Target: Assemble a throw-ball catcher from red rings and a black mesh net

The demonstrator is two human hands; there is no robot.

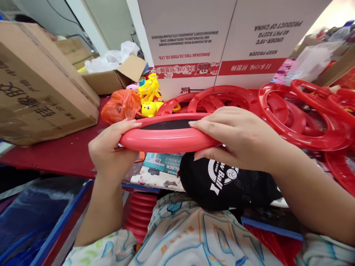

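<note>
A red plastic ring point(166, 139) with black mesh across its middle is held edge-on in front of me. My left hand point(111, 147) is closed round its left end, thumb on top. My right hand point(235, 136) wraps over its right end, fingers curled on the rim. Just below the ring lies a black mesh fabric point(222, 183) with white printed lettering and a ball logo. Under that sits a printed toy card point(158, 171).
Several loose red rings point(291, 111) are piled at right on the red table point(63, 155). A white carton point(222, 40) stands behind, a brown carton point(36, 81) at left. Yellow toys point(149, 96) and an orange bag point(120, 105) lie beyond. A blue bin edge point(61, 221) is at lower left.
</note>
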